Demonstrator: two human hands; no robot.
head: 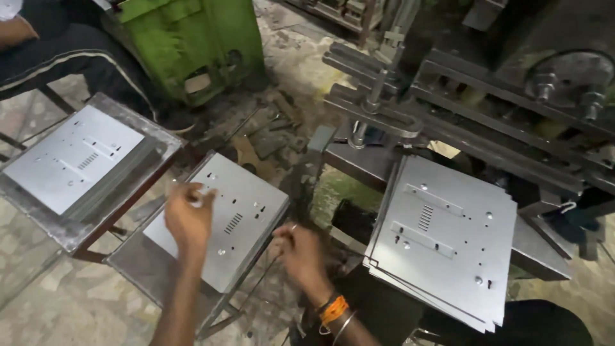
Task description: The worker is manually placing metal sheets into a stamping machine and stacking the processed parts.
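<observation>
A grey punched metal plate (240, 214) lies on top of a small stack on a low stand in the middle. My left hand (188, 220) is at the plate's left edge, its fingers curled over it and blurred. At the right edge, near the corner, is my right hand (300, 253), its fingers pinched on the rim. An orange band and a bangle are on my right wrist.
A second stack of plates (70, 157) rests on a stand at the left, and a third stack (442, 237) lies on the bed of a dark press machine (487, 90) at the right. A green machine (192, 38) and a seated person (51, 48) are behind.
</observation>
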